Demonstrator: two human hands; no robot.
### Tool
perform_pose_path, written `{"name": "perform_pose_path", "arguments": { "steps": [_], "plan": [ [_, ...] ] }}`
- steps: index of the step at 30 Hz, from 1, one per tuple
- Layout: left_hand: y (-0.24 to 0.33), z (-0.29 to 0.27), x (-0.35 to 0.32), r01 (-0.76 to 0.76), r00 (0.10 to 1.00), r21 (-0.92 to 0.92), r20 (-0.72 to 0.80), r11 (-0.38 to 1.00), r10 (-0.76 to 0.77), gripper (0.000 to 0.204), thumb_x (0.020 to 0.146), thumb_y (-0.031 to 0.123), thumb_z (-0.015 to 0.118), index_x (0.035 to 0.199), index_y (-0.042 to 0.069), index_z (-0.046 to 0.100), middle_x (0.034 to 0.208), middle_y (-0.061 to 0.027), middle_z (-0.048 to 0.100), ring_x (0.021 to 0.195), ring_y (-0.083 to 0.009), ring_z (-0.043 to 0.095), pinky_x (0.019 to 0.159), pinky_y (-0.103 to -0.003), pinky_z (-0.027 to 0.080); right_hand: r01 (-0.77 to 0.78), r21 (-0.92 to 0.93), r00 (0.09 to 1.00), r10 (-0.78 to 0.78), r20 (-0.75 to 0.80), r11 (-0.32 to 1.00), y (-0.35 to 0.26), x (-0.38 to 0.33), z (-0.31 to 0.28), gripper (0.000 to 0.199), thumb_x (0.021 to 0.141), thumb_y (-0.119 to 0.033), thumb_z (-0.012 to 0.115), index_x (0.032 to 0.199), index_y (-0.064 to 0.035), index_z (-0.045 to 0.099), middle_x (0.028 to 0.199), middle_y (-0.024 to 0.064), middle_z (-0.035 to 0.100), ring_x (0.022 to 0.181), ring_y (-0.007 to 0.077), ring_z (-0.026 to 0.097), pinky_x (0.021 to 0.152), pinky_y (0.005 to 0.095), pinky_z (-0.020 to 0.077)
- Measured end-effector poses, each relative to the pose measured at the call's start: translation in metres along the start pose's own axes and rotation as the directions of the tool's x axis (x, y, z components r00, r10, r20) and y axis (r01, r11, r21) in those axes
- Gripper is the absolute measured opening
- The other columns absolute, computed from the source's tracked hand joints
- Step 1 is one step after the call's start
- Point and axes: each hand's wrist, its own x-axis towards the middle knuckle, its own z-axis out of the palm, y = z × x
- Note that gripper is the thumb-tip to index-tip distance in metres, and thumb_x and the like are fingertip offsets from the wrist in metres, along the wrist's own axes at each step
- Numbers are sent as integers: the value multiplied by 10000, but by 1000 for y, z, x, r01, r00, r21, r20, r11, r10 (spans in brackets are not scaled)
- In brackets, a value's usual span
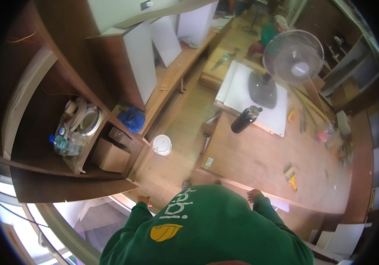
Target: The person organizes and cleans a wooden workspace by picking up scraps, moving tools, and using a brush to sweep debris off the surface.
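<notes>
My left hand point(143, 199) hangs low beside my green sweatshirt, close to the end of a dark brown panel point(79, 187). It is small in view, and its fingers are too indistinct to read. On the other side, my right hand point(254, 194) is at the near edge of the wooden worktable point(242, 154), with its fingers curled in. Whatever it may hold is hidden. A pale sheet point(280, 205) shows beside my right sleeve. Farther along the tabletop lies a paintbrush point(290, 177) with a yellow handle.
A dark bottle point(246, 120) and a standing fan point(293, 57) are on white boards point(274, 121) atop the table. A white bucket point(162, 145) stands on the floor. Left, a shelf holds tape rolls point(89, 121) and plastic bottles point(68, 143). Another person point(269, 33) is at the far end.
</notes>
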Motion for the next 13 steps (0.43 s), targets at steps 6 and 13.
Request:
{"name": "perform_pose_path", "arguments": {
  "steps": [6, 13],
  "plan": [
    [6, -4, 9, -26, 1000, 121, -10, 992, 27, 507, 774, 442, 659, 1195, 172, 572, 1021, -87, 659, 962, -240, 628, 782, -378, 493, -55, -109, 998, 59, 32, 992, 17, 17, -5, 292, 848, -252, 562, 976, 5, 611, 873, 135, 643, 704, 245, 646, 581, 400, 544],
    [-29, 17, 29, -62, 998, 104, 6, 993, 61, 589, 768, 478, 669, 1266, 210, 505, 1060, -44, 665, 1079, -208, 597, 824, -430, 492, -36, -364, 996, 62, 60, 931, 16, 34, -6, 335, 873, -257, 504, 1004, 34, 607, 904, 129, 664, 718, 232, 671, 595, 394, 550]
  ]
}}
